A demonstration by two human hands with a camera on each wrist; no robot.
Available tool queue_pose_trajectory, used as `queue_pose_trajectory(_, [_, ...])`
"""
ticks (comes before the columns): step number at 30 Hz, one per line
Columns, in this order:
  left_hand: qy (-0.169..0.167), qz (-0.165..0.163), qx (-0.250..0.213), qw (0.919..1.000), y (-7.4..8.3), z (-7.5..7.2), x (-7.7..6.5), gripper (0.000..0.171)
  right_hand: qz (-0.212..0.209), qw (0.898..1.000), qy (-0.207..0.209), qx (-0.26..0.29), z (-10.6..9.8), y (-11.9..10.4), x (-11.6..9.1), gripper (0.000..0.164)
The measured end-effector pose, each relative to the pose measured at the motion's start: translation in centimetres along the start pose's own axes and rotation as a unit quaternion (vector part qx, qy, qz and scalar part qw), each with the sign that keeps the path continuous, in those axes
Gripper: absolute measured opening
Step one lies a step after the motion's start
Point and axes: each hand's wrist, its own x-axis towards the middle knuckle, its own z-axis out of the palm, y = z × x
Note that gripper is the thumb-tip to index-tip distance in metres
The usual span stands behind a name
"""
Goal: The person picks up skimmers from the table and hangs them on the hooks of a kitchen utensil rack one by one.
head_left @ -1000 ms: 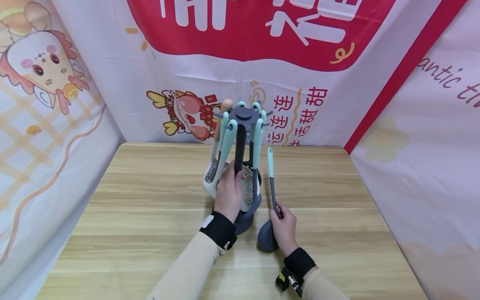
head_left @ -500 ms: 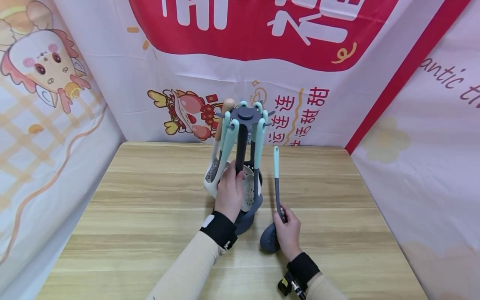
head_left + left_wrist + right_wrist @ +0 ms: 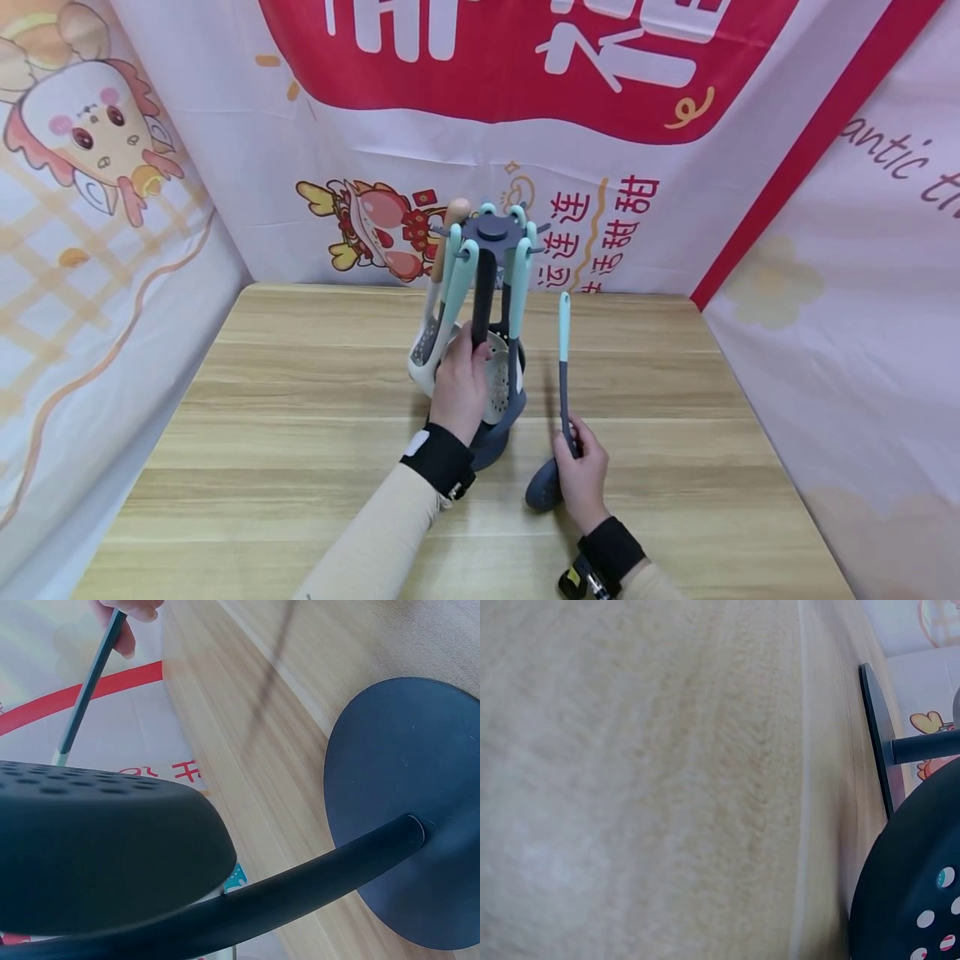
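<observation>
My left hand (image 3: 460,387) grips the dark pole of a rotating utensil stand (image 3: 492,231). Teal-handled kitchen utensils and one with a wooden handle (image 3: 437,258) hang around its top. To the right of the stand, my right hand (image 3: 585,475) holds a skimmer (image 3: 565,325) low on its grey shaft, teal handle end up. Its dark bowl (image 3: 543,486) hangs below the hand, and round holes pierce the skimmer (image 3: 900,877) in the right wrist view. A hanging perforated utensil (image 3: 112,855) looms large in the left wrist view.
The stand's round dark base (image 3: 397,765) rests on the wooden table (image 3: 300,483). Printed cloth (image 3: 480,142) encloses the back and both sides of the table.
My right hand has moved a little to the right with the skimmer, away from the stand. The skimmer's handle now stands more upright. My left hand stays on the pole.
</observation>
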Motion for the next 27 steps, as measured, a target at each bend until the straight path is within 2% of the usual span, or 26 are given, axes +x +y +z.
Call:
queue_pose_trajectory(6, [-0.001,-0.005,-0.001,1.0,0.0,0.0,0.0,0.028,0.006,1.0,0.005,0.016,-0.4,-0.1,-0.3,0.033])
queue_pose_trajectory(19, [-0.006,-0.013,-0.004,0.9999,0.1,-0.1,0.0,0.028,-0.012,0.999,0.023,0.024,-1.1,0.1,-1.2,0.033])
queue_pose_trajectory(27, [-0.006,-0.014,-0.005,0.9999,-0.1,0.0,0.0,0.027,0.001,0.999,0.031,0.026,-1.3,0.3,-1.4,0.034])
